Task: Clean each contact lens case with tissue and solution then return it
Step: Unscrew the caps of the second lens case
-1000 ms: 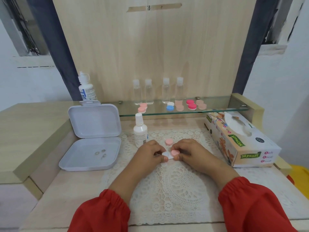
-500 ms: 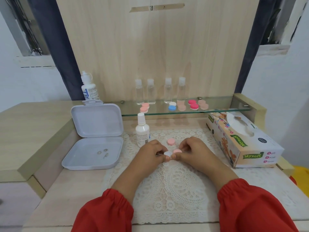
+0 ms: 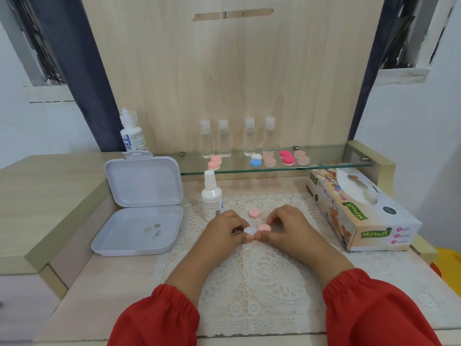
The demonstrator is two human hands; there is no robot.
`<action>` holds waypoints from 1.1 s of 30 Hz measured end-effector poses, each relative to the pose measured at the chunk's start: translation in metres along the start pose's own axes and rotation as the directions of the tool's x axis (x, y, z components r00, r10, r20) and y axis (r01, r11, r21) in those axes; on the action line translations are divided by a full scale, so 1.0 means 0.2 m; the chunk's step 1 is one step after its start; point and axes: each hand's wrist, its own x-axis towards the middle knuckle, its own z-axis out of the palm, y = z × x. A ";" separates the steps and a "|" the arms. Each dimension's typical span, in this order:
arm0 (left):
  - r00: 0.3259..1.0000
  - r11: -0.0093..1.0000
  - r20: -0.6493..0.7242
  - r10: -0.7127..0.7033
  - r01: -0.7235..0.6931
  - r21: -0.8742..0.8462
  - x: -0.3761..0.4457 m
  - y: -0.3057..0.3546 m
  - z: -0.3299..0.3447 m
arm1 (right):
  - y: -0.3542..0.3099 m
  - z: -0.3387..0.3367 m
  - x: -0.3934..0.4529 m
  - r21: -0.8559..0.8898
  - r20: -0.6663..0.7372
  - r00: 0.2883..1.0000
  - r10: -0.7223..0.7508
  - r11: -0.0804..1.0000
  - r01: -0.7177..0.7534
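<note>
My left hand point(image 3: 225, 228) and right hand point(image 3: 287, 227) pinch the small white contact lens case point(image 3: 250, 230) with one pink cap point(image 3: 264, 227), above the middle of the white lace mat point(image 3: 262, 275). If I twist the cap too hard, I think the case may slip and knock the loose pink round cap point(image 3: 254, 213) behind it.

The lower body of the contact lens case point(image 3: 257, 230) is hidden behind the fingertips of the left hand point(image 3: 224, 232) and right hand point(image 3: 290, 227); only its white and pink tops show. At the frame's bottom edge, both red sleeves point(image 3: 374, 313) are cut off. Small items point(image 3: 152, 231) in the open white box point(image 3: 139, 231) are too small to identify. Label text on the spray bottle point(image 3: 211, 199) is illegible.
</note>
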 end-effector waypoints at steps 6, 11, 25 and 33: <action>1.000 1.000 0.003 0.006 -0.006 0.006 0.00 0.00 0.00 | 0.02 0.01 0.00 0.053 0.052 0.998 -0.024 0.998 0.021; 1.000 1.000 0.006 -0.004 0.004 0.006 0.00 0.00 0.00 | 0.02 0.00 0.01 0.051 0.041 0.999 -0.007 0.999 0.005; 0.999 0.999 0.023 -0.040 0.040 0.004 -0.01 0.00 -0.01 | 0.05 0.03 0.09 -0.029 -0.165 0.974 0.157 0.986 -0.164; 0.995 0.994 -0.009 -0.102 0.102 -0.030 -0.03 0.03 -0.03 | 0.05 0.03 0.08 0.216 -0.188 0.952 0.243 0.955 -0.201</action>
